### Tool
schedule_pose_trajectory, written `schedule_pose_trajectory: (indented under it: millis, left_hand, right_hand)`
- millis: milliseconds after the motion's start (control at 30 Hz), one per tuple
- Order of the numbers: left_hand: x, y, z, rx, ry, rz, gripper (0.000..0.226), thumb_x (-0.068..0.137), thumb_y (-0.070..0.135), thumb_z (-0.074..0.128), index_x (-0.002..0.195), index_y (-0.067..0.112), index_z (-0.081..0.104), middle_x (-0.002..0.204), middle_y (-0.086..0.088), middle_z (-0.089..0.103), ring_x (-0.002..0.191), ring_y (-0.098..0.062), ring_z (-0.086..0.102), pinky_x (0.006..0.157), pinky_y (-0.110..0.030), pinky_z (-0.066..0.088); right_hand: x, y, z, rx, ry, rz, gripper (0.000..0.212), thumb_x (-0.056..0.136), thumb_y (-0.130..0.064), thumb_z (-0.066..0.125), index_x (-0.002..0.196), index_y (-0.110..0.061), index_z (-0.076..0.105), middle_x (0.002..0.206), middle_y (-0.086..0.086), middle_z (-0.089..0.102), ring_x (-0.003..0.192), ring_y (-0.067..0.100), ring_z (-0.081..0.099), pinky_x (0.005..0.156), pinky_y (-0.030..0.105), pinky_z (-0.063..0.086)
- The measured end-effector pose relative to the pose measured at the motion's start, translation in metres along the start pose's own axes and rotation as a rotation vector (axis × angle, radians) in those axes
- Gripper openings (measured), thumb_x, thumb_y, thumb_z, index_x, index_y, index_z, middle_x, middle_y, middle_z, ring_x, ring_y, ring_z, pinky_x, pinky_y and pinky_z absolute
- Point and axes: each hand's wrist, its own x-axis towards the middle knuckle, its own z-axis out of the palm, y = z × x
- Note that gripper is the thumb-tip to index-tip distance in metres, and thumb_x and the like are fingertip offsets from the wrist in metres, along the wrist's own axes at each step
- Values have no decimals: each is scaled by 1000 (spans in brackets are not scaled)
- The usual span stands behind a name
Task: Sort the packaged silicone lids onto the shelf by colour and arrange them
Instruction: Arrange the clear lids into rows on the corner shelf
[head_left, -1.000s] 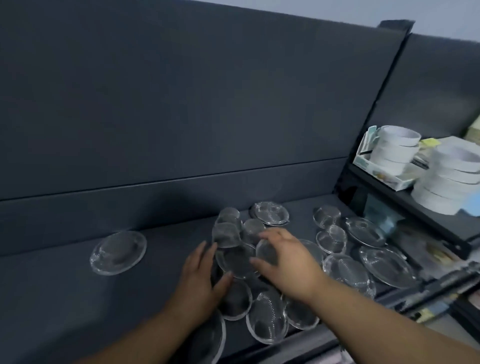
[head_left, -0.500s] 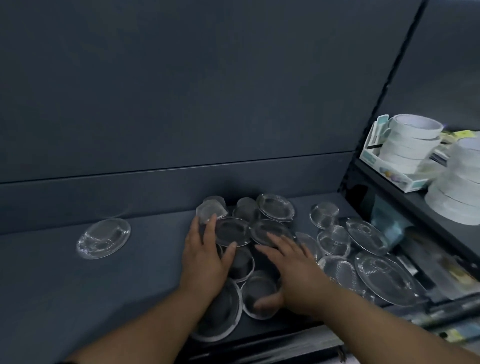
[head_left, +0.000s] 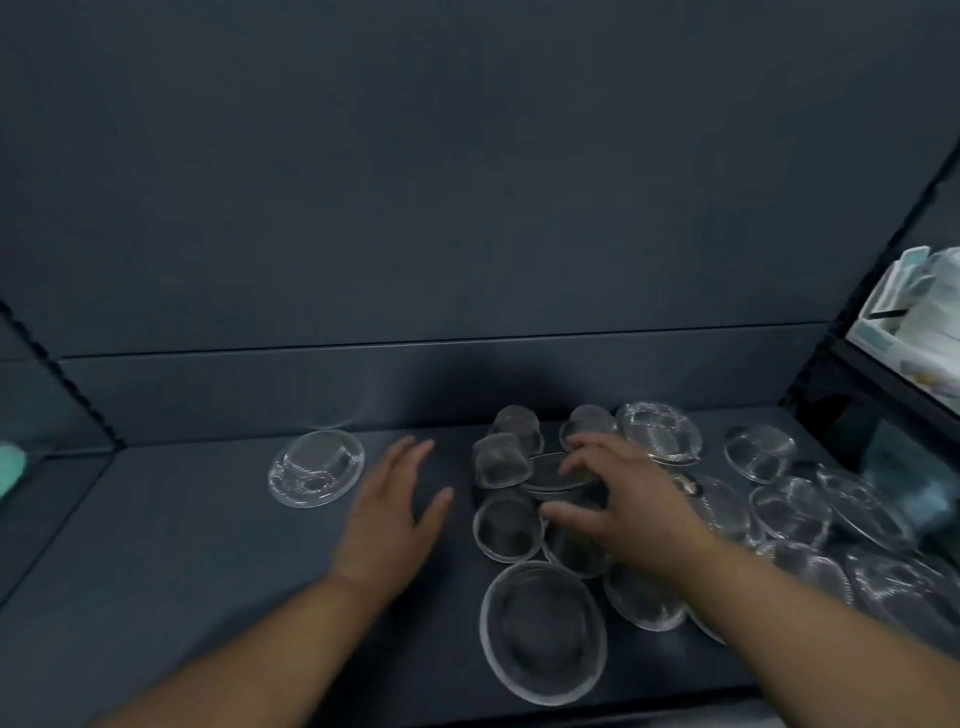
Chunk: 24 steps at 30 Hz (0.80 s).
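Hands differ — left hand (head_left: 387, 525) flat on matte shelf (head_left: 182, 545), right hand (head_left: 634, 499) gripping a clear round lid (head_left: 545, 472).

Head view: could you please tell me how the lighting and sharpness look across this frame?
Head view: dim, flat light on the dark shelf; a soft shadow darkens the back wall behind the small lids; motion blur smears the right edge, streaking the white packages and clear lids; the left hand and right hand are soft-edged; the lone lid reads clearly.

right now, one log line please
left hand open, empty | right hand over lid pile, grip unclear | lone lid apart, left
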Motion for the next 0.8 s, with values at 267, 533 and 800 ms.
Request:
schedule_pose_trajectory:
  millis: [267, 533, 800]
  left_hand:
    - [39, -84, -55, 321, -116, -407, 72, 89, 49, 54, 149, 23, 23, 156, -9, 23, 140, -32, 23, 116, -40, 22]
    - [23, -48, -26, 78, -212, -195, 72, 81, 39, 70, 142, 20, 37, 141, -7, 37, 127, -25, 39, 106, -31, 33]
    - [-24, -9, -6, 28, -198, -167, 70, 80, 42, 69, 140, 27, 36, 139, 0, 37, 127, -18, 36, 104, -26, 32]
  right_hand:
    - [28, -37, 40, -60, 59, 159, 47, 73, -49, 73, 113, -26, 60, 119, -6, 57, 112, 16, 53, 97, 32, 44]
    - [9, -32, 29, -90, 42, 283, 58, 68, -41, 81, 119, -27, 57, 122, -6, 53, 113, 15, 50, 99, 28, 41]
    - [-30, -27, 16, 38, 9, 31, 24, 68, -42, 81, 80, -26, 67, 77, -13, 62, 72, 2, 56, 69, 21, 47]
